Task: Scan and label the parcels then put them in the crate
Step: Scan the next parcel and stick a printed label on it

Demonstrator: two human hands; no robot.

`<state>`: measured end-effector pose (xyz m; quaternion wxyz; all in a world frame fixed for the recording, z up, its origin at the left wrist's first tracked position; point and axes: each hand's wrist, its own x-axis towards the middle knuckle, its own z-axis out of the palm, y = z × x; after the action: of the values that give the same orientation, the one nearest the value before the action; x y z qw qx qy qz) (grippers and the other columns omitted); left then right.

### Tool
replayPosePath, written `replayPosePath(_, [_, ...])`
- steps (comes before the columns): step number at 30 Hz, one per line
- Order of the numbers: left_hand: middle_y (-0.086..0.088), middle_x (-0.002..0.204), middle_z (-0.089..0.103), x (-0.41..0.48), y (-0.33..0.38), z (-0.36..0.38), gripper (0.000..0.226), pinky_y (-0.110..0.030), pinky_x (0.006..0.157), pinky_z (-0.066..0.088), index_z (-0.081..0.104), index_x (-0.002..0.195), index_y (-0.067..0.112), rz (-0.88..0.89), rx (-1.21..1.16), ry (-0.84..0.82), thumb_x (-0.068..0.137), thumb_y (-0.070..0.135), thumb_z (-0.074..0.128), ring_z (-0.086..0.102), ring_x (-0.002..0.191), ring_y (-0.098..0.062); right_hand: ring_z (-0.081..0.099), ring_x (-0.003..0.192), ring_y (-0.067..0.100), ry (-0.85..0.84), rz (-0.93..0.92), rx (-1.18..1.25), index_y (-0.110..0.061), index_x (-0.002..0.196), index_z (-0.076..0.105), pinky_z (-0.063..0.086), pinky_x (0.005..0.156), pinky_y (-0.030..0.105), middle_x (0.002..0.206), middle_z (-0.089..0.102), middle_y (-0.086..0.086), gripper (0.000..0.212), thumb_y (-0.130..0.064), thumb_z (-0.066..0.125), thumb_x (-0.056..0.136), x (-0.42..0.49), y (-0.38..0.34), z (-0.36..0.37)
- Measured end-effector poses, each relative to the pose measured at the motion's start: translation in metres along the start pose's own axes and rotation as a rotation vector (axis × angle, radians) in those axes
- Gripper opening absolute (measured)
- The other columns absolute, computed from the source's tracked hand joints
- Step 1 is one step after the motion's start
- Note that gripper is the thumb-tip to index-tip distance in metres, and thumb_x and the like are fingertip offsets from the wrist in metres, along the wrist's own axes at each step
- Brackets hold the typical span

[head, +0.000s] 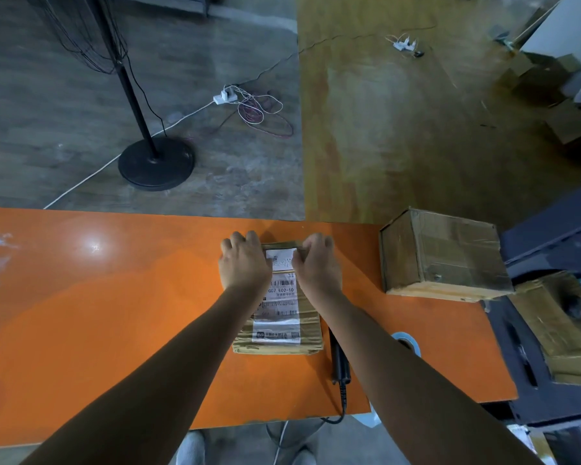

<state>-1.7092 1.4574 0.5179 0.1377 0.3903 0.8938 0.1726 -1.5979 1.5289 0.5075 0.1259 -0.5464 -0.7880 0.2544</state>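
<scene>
A flat brown cardboard parcel (279, 317) lies on the orange table (114, 313), a long white shipping label (280, 297) running down its top. My left hand (244, 261) rests on the parcel's far left corner, fingers curled over its far edge. My right hand (317, 263) sits on the far right corner, its thumb and fingers pinching the label's top end. A black handheld scanner (338, 359) lies on the table just right of the parcel, its cable trailing off the near edge.
A larger taped cardboard box (446, 256) stands on the table's right end. A tape roll (406, 342) lies near my right forearm. A dark crate (550, 330) at the right holds another cardboard parcel (560, 323). A fan stand (156, 162) and cables occupy the floor beyond.
</scene>
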Motion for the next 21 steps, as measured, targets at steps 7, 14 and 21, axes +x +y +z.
replayPosePath(7, [-0.014, 0.137, 0.036, 0.007, -0.014, 0.003, 0.076, -0.045, 0.100, 0.037, 0.031, 0.138, 0.013, -0.352, -0.499, -0.135, 0.081, 0.045, 0.069, 0.033, 0.128, -0.033, 0.053, 0.070, 0.009, -0.124, 0.244, 0.479, -0.016, 0.116, 0.052, 0.040, 0.055, 0.021, 0.095, 0.058, -0.002, 0.041, -0.043, 0.062, 0.087, 0.010, 0.009, 0.008])
replayPosePath(14, [-0.015, 0.129, 0.041, 0.014, -0.012, 0.010, 0.081, -0.048, 0.096, 0.045, 0.029, 0.132, 0.010, -0.446, -0.495, -0.170, 0.077, 0.054, 0.070, 0.047, 0.119, -0.038, 0.061, 0.091, 0.017, -0.186, 0.343, 0.441, -0.028, 0.115, 0.048, 0.055, 0.081, 0.041, 0.106, 0.058, -0.003, 0.055, -0.059, 0.066, 0.073, 0.017, 0.003, 0.010])
replayPosePath(21, [-0.011, 0.125, 0.053, -0.002, -0.035, 0.012, 0.096, -0.044, 0.085, 0.053, 0.030, 0.140, 0.013, -0.379, -0.681, -0.273, 0.067, 0.049, 0.082, 0.055, 0.111, -0.029, 0.063, 0.094, 0.012, -0.355, 0.242, 0.605, -0.018, 0.134, 0.044, 0.048, 0.064, 0.015, 0.111, 0.058, -0.003, 0.055, -0.023, 0.072, 0.087, -0.005, 0.017, 0.000])
